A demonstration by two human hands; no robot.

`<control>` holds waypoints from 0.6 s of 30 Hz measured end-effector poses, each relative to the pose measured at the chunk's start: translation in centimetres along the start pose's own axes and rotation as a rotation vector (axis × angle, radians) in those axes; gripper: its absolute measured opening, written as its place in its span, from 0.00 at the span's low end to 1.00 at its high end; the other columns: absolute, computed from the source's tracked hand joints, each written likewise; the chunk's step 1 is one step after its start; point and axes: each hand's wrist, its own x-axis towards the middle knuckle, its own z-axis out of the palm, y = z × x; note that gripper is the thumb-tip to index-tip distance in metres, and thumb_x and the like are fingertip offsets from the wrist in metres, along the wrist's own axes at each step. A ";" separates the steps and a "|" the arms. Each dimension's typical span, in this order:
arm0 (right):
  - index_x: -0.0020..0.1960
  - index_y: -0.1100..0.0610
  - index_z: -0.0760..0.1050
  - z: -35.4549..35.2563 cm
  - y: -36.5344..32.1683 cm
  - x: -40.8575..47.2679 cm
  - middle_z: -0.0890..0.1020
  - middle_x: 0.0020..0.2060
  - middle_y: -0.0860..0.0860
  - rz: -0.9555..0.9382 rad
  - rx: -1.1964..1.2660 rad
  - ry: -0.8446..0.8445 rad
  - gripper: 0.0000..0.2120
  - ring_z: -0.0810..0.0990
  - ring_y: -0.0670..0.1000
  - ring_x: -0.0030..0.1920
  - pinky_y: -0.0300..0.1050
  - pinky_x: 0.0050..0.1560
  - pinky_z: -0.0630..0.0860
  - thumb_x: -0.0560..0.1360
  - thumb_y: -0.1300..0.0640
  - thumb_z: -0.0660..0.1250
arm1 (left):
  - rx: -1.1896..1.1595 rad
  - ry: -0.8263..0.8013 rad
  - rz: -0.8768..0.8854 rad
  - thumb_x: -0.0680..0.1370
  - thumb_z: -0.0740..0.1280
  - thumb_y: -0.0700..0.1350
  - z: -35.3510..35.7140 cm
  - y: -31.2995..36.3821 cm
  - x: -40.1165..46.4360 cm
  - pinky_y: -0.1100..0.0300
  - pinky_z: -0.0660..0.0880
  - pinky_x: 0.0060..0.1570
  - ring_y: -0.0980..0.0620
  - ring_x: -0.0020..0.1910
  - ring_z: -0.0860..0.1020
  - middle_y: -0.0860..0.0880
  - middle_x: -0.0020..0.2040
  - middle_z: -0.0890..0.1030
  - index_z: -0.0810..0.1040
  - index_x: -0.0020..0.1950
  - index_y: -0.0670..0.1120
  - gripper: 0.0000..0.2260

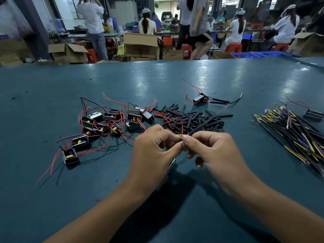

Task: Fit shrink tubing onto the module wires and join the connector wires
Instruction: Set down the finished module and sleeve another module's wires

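Two hands meet over the table [52, 81]. The left hand [154, 146] and the right hand [215, 149] both pinch a thin yellow wire [182, 135] between thumb and finger, and a red wire [181, 127] sticks up from the same spot. A module seems tucked under the left hand, mostly hidden. To do this well, the person should hold the bare ends side by side, twist them tight, and keep the tube clear until the join is done. Tubes [192, 120] lie in a heap just behind the hands. More modules [105, 123] with tangled red wires sit to the left, wire bundles [298, 134] to the right, one finished module [199, 99] farther back. Nothing blocks the hands.
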 end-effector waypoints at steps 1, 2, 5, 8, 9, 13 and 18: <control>0.39 0.59 0.84 0.1 0.0 0.0 0.83 0.31 0.55 0.008 0.053 0.003 0.09 0.77 0.49 0.31 0.40 0.25 0.71 0.76 0.56 0.72 | 0.032 -0.001 0.017 0.71 0.79 0.43 0.0 0.1 0.0 0.59 0.71 0.37 0.53 0.36 0.75 0.52 0.35 0.76 0.86 0.43 0.48 0.04; 0.38 0.60 0.83 0.1 0.0 0.0 0.83 0.32 0.55 0.013 0.092 0.014 0.09 0.78 0.49 0.31 0.40 0.24 0.71 0.76 0.58 0.71 | 0.060 -0.007 0.033 0.72 0.79 0.44 -0.1 0.1 0.0 0.58 0.71 0.38 0.53 0.37 0.75 0.52 0.35 0.76 0.87 0.46 0.49 0.05; 0.38 0.61 0.81 -0.1 0.0 0.2 0.82 0.31 0.54 0.060 0.161 0.074 0.09 0.78 0.48 0.31 0.38 0.23 0.69 0.77 0.61 0.70 | 0.077 -0.061 0.063 0.72 0.78 0.42 -0.2 0.2 0.0 0.62 0.71 0.41 0.54 0.39 0.75 0.53 0.38 0.77 0.87 0.54 0.49 0.11; 0.38 0.59 0.80 -0.3 0.1 0.5 0.81 0.31 0.53 0.119 0.210 0.093 0.08 0.78 0.47 0.31 0.37 0.23 0.68 0.77 0.61 0.70 | 0.061 -0.117 0.063 0.73 0.77 0.39 -0.1 0.0 -0.1 0.64 0.70 0.42 0.55 0.41 0.75 0.52 0.40 0.78 0.85 0.58 0.49 0.14; 0.38 0.58 0.80 -0.2 0.2 0.5 0.81 0.32 0.53 0.130 0.225 0.087 0.08 0.78 0.47 0.32 0.37 0.23 0.68 0.77 0.61 0.70 | 0.050 -0.119 0.059 0.73 0.76 0.39 -0.1 0.0 -0.1 0.65 0.69 0.42 0.56 0.41 0.75 0.53 0.40 0.78 0.85 0.58 0.49 0.14; 0.40 0.59 0.80 -0.3 0.4 0.8 0.80 0.31 0.53 0.133 0.272 0.099 0.07 0.77 0.46 0.31 0.36 0.23 0.69 0.77 0.61 0.70 | 0.014 -0.187 0.030 0.75 0.75 0.40 -0.2 -0.1 0.1 0.71 0.66 0.42 0.60 0.41 0.74 0.54 0.41 0.77 0.83 0.61 0.50 0.16; 0.40 0.61 0.76 -0.5 0.3 1.1 0.79 0.29 0.50 0.113 0.276 0.087 0.08 0.77 0.45 0.28 0.36 0.23 0.70 0.78 0.62 0.68 | -0.015 -0.074 0.021 0.75 0.72 0.45 -0.5 -0.3 0.3 0.70 0.66 0.36 0.59 0.34 0.74 0.56 0.35 0.77 0.87 0.49 0.49 0.05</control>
